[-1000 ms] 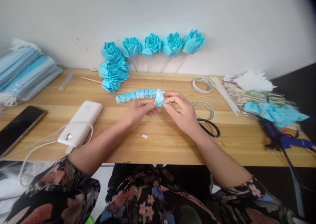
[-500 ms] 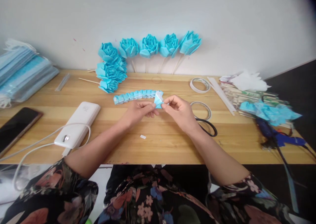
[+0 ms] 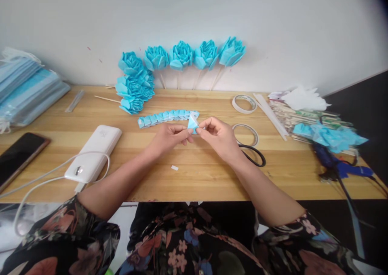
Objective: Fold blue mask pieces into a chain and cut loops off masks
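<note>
– What's between your fingers?

– A folded petal piece, blue with a white flap. My left hand pinches its lower left edge and my right hand pinches the lower right; both grips are narrow, thumbs nearly meeting. It stands point-up over the wooden tabletop, in front of the right end of a pleated petal row. Whether its tip touches that row, I can't tell.

– Heavy? Stiff?

– Next to nothing in weight, I'd judge, and soft, like thin non-woven cloth. It should take a crease well but crush under a hard squeeze, and its layers might slip on each other. I'd keep hold low, at the folded base, and leave the thin tip alone.

– What's around it?

– Near my right wrist, a smooth black ring, round and thin. Just past that, a white tape roll, partly behind my hand. Beyond my fingers runs the row, its little folds overlapping like tiles in a gentle curve. Farther back lies a second tape roll.

– And farthest?

– Rose-shaped flowers by the pale wall, with crinkled, layered blue petals, several on thin sticks.
</note>
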Demonstrator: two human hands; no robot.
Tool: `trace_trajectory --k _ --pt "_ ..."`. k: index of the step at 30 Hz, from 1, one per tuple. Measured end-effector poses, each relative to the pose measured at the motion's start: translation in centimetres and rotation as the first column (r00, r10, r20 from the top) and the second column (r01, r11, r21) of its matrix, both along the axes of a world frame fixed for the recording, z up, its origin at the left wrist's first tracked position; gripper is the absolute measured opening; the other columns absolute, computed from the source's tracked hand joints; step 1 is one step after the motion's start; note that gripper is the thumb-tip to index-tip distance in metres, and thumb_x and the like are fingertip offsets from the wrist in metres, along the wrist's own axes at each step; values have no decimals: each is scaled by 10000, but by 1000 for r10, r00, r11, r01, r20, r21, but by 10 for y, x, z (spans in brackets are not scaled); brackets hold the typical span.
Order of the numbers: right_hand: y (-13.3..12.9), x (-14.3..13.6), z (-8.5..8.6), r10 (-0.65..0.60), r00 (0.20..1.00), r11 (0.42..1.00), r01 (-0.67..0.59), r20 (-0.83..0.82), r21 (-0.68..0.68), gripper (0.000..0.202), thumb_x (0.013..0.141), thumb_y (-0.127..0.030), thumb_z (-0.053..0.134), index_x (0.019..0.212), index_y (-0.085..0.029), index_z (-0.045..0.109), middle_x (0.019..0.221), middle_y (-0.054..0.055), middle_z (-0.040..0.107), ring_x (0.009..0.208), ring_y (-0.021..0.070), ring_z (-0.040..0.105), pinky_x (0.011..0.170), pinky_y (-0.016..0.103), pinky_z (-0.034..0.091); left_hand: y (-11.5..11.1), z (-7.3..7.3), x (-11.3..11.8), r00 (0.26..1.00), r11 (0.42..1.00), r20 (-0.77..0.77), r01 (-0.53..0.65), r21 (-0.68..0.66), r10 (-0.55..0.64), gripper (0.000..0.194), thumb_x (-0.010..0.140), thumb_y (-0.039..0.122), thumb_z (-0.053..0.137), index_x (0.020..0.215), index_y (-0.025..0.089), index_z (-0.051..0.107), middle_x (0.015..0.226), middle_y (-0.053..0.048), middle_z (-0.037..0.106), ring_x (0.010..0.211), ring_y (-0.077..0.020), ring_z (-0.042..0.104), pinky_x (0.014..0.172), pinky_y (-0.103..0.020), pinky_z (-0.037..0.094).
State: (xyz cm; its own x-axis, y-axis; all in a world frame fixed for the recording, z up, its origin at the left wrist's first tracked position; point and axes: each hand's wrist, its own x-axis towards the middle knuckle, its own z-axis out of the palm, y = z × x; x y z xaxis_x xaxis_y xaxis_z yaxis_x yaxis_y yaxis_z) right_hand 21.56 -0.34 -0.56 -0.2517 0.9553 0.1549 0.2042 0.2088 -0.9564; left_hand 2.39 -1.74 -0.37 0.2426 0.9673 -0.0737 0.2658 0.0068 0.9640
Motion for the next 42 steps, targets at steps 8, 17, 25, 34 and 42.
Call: trace_trajectory --k 8,17,25,34,42 --pt "2 2 0 56 977 978 -95 -206 -184 367 832 -435 697 1140 -236 686 863 8 685 836 161 635 853 358 520 1 -1 -1 1000 999 1 25 27 -25 349 880 434 624 694 161 735 670 -39 704 589 -105 573 612 -230 452" --pt "-1 1 8 19 990 980 -46 -140 -194 286 752 -442 762 701 -191 635 669 -32 555 657 109 468 662 272 397 0 0 1 998 998 42 45 54 -47 415 901 465 584 664 143 693 659 -49 701 594 -109 591 616 -223 477" --pt "0 2 6 19 991 986 -42 -135 -163 256 787 -423 721 722 -194 628 677 -31 532 663 108 442 650 272 359 3 -1 0 987 996 155 25 89 -39 454 901 565 574 733 148 641 691 -58 699 583 -107 578 601 -234 490" --pt "0 2 3 38 991 988 -56 -126 -141 264 790 -431 725 729 -193 627 686 -30 541 659 107 446 649 270 379 4 -2 -1 982 996 175 58 75 -70 274 874 394 635 744 153 612 685 -24 670 595 -92 570 624 -227 489" --pt "0 0 4 48 992 992 -61 -117 -110 250 804 -420 713 737 -196 623 691 -28 561 658 109 463 658 274 399 1 3 1 982 994 171 68 87 -82 340 908 451 593 741 155 599 686 -36 669 590 -97 565 601 -227 481"
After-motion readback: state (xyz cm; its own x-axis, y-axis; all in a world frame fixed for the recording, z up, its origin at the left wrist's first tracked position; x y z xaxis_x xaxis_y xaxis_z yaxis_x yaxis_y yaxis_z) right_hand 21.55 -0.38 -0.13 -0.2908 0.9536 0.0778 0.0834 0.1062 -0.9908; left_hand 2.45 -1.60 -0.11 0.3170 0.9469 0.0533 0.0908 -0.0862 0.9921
